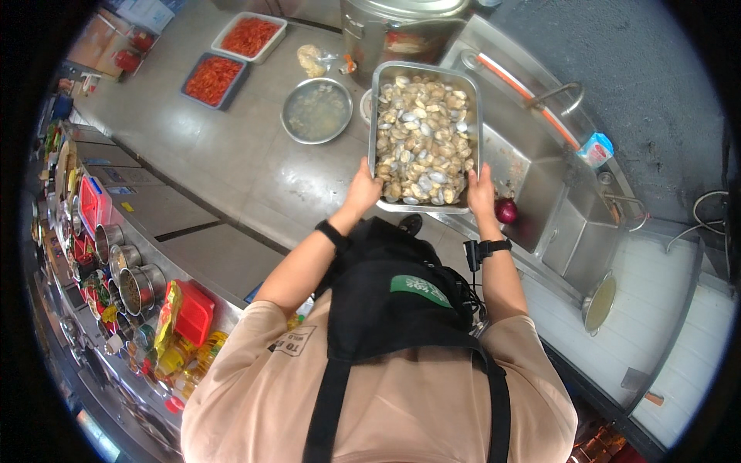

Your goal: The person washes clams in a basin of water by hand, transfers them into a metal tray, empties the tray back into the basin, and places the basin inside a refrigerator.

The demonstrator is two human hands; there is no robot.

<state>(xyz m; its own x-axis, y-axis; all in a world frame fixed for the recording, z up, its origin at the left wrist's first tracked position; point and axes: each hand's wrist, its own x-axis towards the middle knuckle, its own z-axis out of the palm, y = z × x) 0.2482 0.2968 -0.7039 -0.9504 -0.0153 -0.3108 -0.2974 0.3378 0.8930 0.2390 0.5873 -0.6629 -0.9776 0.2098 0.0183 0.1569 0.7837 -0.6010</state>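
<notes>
Between my two hands is a deep rectangular steel pan filled with clams. My left hand grips its left wall close to the near corner. On the opposite side, my right hand holds the right wall, with the thumb over the rim. The pan's right side overlaps the edge of a steel sink in view. A red onion lies in the sink beside my right wrist. To the left of the pan, a round steel basin of cloudy liquid sits on the floor.
Red crayfish fill a white tub and a grey tub on the floor. A large steel pot stands beyond the pan. Along the left runs a steel counter with pots and oil bottles. Faucets rise behind the sink.
</notes>
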